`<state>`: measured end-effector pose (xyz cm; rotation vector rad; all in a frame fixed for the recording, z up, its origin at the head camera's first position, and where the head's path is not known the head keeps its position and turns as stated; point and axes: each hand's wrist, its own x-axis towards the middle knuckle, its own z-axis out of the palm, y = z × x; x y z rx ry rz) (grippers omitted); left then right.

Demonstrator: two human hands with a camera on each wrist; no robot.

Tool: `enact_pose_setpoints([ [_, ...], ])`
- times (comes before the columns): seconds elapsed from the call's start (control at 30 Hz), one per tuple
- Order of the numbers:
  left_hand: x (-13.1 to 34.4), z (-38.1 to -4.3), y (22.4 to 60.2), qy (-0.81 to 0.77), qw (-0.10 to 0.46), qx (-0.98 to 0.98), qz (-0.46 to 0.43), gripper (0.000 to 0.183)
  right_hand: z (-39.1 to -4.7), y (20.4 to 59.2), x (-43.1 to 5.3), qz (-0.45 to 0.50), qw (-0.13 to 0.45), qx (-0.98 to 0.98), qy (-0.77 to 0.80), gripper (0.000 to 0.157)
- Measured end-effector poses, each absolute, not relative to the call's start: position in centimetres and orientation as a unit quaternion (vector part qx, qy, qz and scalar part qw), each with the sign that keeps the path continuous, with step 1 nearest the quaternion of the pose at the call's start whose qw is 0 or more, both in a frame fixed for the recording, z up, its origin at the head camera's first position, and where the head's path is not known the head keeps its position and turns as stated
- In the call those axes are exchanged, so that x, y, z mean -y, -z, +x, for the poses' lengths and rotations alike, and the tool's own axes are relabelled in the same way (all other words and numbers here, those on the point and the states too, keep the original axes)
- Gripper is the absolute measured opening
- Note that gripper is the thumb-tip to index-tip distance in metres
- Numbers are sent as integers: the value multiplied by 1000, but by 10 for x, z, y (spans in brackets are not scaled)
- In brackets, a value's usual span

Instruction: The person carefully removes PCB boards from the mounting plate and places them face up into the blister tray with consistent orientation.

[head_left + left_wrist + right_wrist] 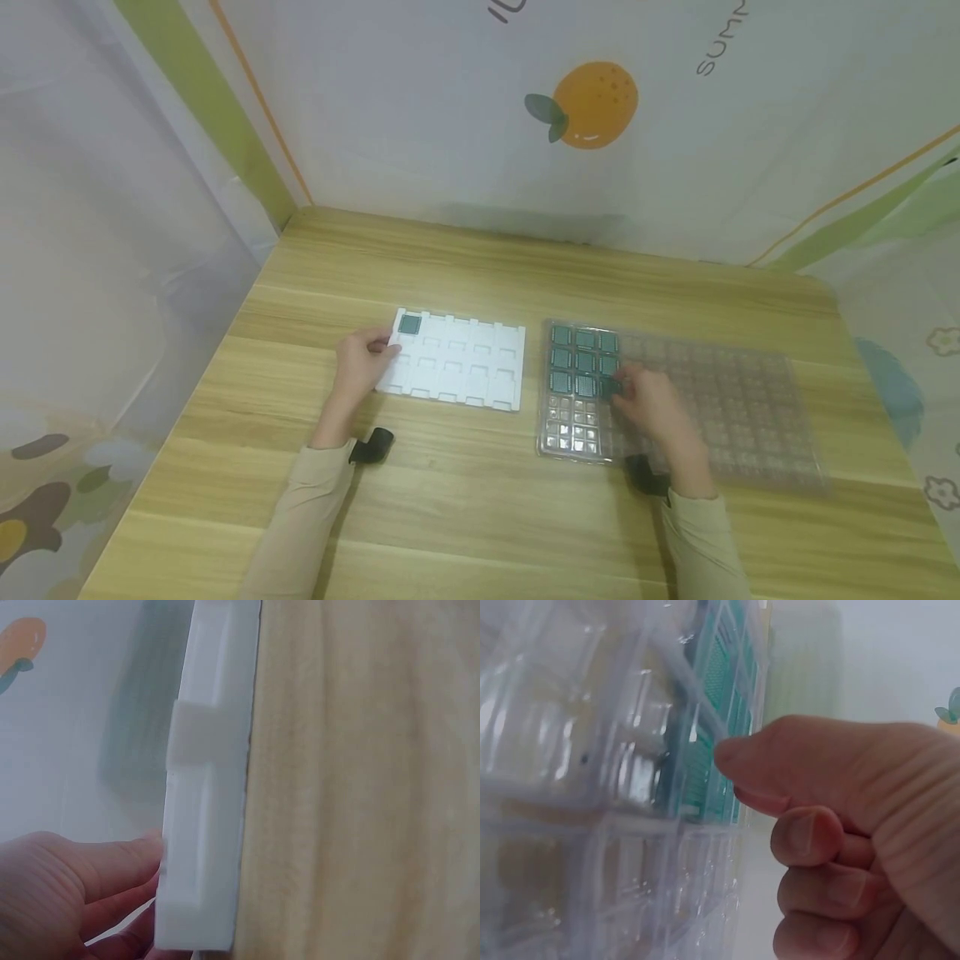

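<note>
My left hand (pixel 358 364) grips the left edge of a white plastic tray (pixel 480 350) with shallow pockets; in the left wrist view the thumb touches the tray's wall (pixel 199 877). One green square chip (pixel 410 324) sits in its far left pocket. To the right, my right hand (pixel 651 402) is over a clear plastic tray (pixel 573 454), pinching a dark green chip (pixel 611 387) between thumb and forefinger at the near right corner of a block of several green chips (pixel 585 362). In the right wrist view the thumb (pixel 742 757) partly hides the chip, and the other fingers are curled.
The clear tray's remaining pockets (pixel 720 392) stretch right, beneath and beyond the right hand. Both trays lie on a wood-grain table (pixel 450 492), with a printed cloth (pixel 420 117) behind it. A black wrist device (pixel 372 447) sits beside the left wrist.
</note>
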<state>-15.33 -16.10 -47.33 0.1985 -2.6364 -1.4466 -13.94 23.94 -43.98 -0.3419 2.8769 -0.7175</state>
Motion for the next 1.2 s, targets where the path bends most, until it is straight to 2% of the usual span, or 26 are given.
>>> enact_pose_setpoints([
  [0.33, 161, -153, 475, 473, 66, 876, 62, 27, -143, 434, -229, -146, 50, -960, 233, 28],
  [1.2, 161, -152, 472, 478, 68, 874, 56, 28, -154, 423, -186, -159, 83, -951, 253, 34],
])
